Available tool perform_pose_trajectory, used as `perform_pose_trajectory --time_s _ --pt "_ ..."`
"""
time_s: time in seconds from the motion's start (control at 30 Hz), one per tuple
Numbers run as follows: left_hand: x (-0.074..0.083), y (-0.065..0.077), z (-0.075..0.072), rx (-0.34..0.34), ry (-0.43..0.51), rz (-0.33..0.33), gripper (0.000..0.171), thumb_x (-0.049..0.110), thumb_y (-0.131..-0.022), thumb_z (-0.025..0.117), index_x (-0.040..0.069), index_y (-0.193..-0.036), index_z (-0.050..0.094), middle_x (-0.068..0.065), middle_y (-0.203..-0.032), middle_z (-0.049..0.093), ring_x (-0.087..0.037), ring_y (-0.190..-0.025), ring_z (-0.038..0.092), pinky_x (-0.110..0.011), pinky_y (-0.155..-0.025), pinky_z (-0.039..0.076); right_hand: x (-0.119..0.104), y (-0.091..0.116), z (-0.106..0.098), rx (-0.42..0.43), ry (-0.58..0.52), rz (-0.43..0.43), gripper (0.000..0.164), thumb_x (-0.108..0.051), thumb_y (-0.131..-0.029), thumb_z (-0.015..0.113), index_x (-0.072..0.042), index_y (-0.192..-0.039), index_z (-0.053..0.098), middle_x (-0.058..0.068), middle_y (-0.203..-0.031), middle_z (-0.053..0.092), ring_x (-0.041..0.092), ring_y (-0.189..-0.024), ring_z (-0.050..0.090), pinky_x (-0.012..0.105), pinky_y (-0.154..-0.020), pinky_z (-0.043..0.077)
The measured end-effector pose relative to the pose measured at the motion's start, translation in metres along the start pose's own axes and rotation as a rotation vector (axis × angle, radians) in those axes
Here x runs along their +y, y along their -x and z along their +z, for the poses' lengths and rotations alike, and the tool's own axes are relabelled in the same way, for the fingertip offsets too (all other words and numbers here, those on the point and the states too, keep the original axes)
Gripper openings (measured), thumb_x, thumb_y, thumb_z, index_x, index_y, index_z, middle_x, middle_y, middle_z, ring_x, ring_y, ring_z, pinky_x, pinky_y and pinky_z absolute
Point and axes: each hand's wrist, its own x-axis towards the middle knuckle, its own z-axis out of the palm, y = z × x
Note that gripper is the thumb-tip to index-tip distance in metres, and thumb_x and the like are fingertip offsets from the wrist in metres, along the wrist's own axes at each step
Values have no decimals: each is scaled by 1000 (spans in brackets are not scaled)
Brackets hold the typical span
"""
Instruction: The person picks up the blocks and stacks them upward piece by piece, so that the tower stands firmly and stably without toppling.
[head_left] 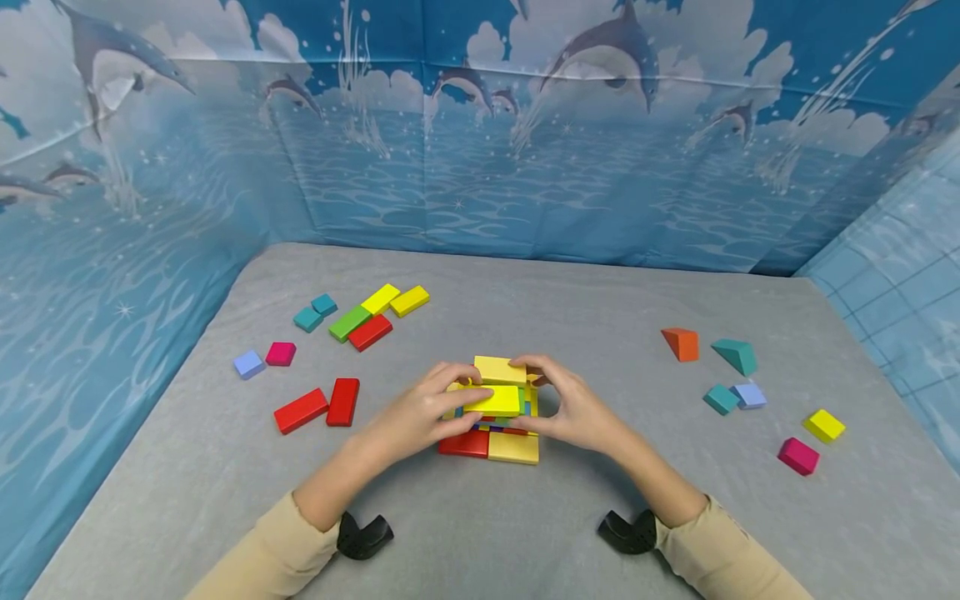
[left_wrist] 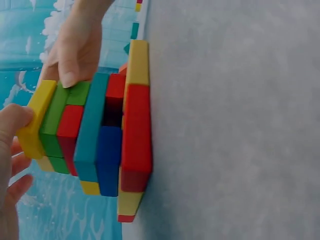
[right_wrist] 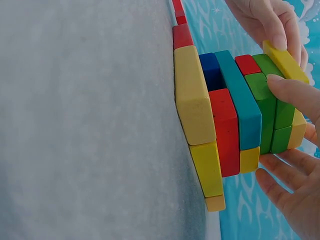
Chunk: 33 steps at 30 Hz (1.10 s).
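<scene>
"Going left to right, what lies beside the left hand [head_left: 437, 404]?"

"Two red blocks [head_left: 301, 411], on its left. The hand itself seems to pinch a yellow block [head_left: 497, 402], index finger laid along the top, thumb lower."

"And where is that block?"

"Between the hands, on top of a stack [left_wrist: 90, 135], nearer the person than a pale yellow block [head_left: 498, 370]. Whether it sits fully flat, I can't tell."

"The right hand [head_left: 573, 406]?"

"It curves round the stack's right end, thumb against the green blocks [right_wrist: 260, 107] just below the yellow block. Well beyond it, to the right, lie an orange block [head_left: 681, 345] and a teal wedge [head_left: 737, 357]."

"How would you do this bit well?"

"I'd brace the green blocks lightly with the right hand, no squeezing, while the left squares the yellow block over them. Then I'd loosen the thumb first and lift the finger straight up; a sideways drag could skew the upper layers."
</scene>
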Motion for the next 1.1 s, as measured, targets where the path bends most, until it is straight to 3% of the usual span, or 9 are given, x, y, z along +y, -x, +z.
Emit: perform_pose_trajectory --time_s 0.2,0.43,0.6,0.87,1.1 --pt "-2 -4 5 28 -78 -17 33 16 -75 75 9 -107 68 -9 -115 55 -21 -106 48 -37 -92 40 2 -1 0 3 10 -19 66 -14 -71 79 -6 -127 43 7 -124 51 17 -105 51 38 -84 48" --pt "-5 -4 11 21 71 -122 33 15 -77 74 9 -109 68 -11 -130 49 -26 -125 39 -42 -100 37 0 0 0 2 7 -13 67 -15 -71 79 -6 -127 43 6 -126 50 17 -107 51 37 -85 48" --pt "-6 -3 14 31 160 -165 34 13 -77 73 8 -109 67 -11 -131 49 -25 -125 39 -39 -99 39 1 0 -1 3 5 -20 67 -15 -71 79 -6 -127 43 6 -126 50 17 -106 51 37 -85 48" --pt "-6 -3 16 38 200 -175 34 11 -77 73 7 -110 66 -11 -128 49 -23 -120 42 -38 -92 45 -2 0 -3 -7 -22 6 64 -10 -73 77 -4 -128 43 9 -126 51 21 -107 52 41 -86 47" --pt "-9 0 15 40 236 -179 42 15 -76 74 7 -116 63 -12 -132 46 -24 -122 40 -39 -93 44 -31 -5 -11 -8 -32 -2 57 1 -73 73 8 -122 45 19 -120 52 29 -102 54 47 -83 47"
